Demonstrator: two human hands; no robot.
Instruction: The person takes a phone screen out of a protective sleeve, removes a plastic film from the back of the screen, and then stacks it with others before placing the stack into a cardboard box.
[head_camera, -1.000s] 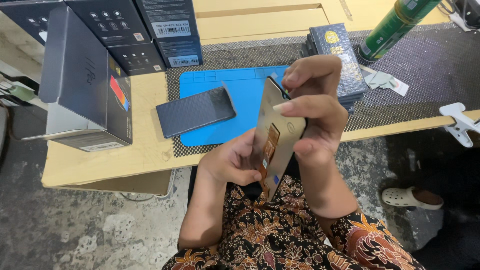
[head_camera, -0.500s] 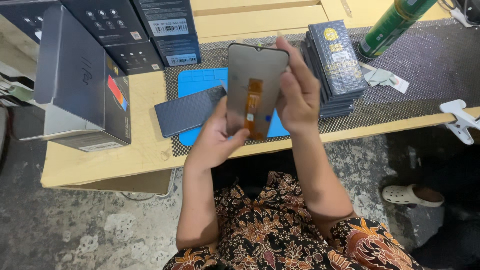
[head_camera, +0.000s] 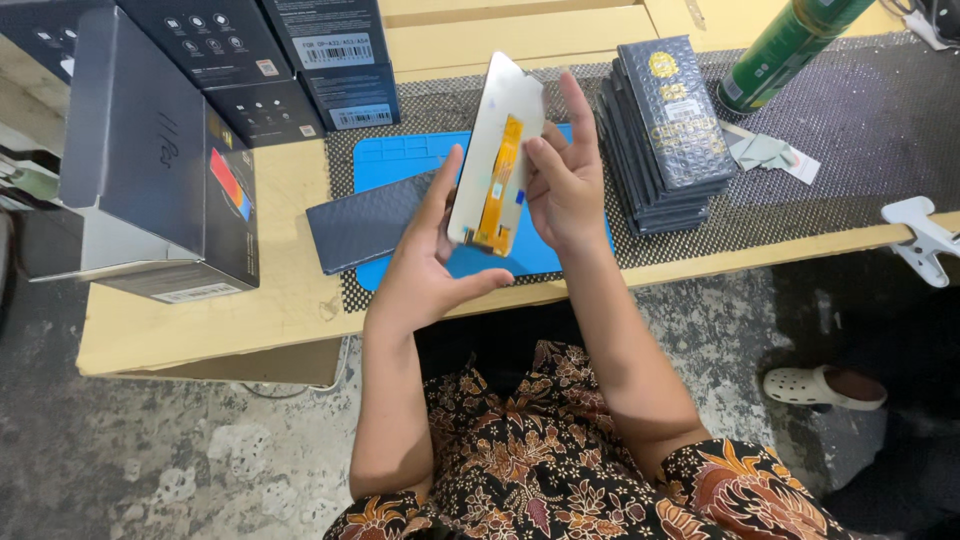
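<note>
Above the blue mat, both hands, left and right, grip an upright phone screen panel.

The phone screen panel stands tilted above the counter, held between the left hand on its left and the right hand on its right. Below it on the counter lies a work mat, on a mesh mat. A flat slab lies across the work mat's left edge. Right of the hands stands a stack of packets; far right of that lies a spray can. Boxes stand at the far left, with an open box nearer. A clip sits at the counter's near right edge
</note>
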